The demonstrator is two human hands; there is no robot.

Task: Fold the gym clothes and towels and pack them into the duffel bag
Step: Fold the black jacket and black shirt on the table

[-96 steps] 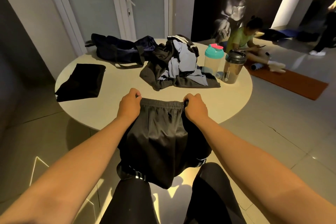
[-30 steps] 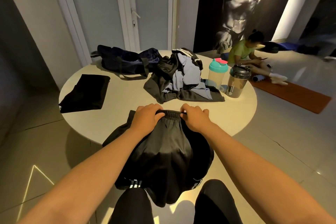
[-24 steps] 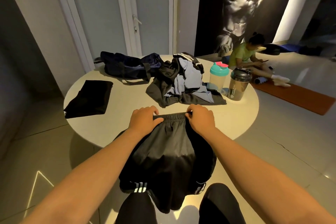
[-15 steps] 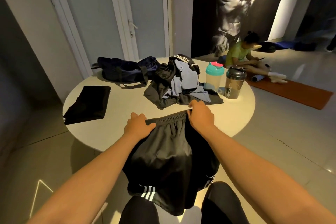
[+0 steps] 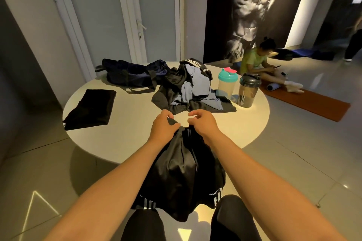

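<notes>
Black cloth (image 5: 89, 108), folded flat, lies at the left edge of the round table (image 5: 137, 143). Behind it, at the far rim, a dark duffel (image 5: 131, 73) slumps on its side with its straps loose on the tabletop. Nearer me, the left hand (image 5: 163, 128) is clamped on the bunched waistband of a pair of black shorts (image 5: 184, 172), thumb over the fabric. The shorts hang off the near table edge down over the person's knees, white stripes showing at the hems. Just past the bunch, a heap of clothes (image 5: 193, 89), black and pale blue, sits unfolded mid-table beside the duffel. The right hand (image 5: 201, 123) almost meets the left, fingers curled round the other end of the gathered waistband. Right of the heap stand two shakers close together, one with a teal lid (image 5: 227, 84) and one dark (image 5: 247, 92). Beyond the table a person in green (image 5: 254, 60) sits on the floor by an orange mat (image 5: 313, 101).
</notes>
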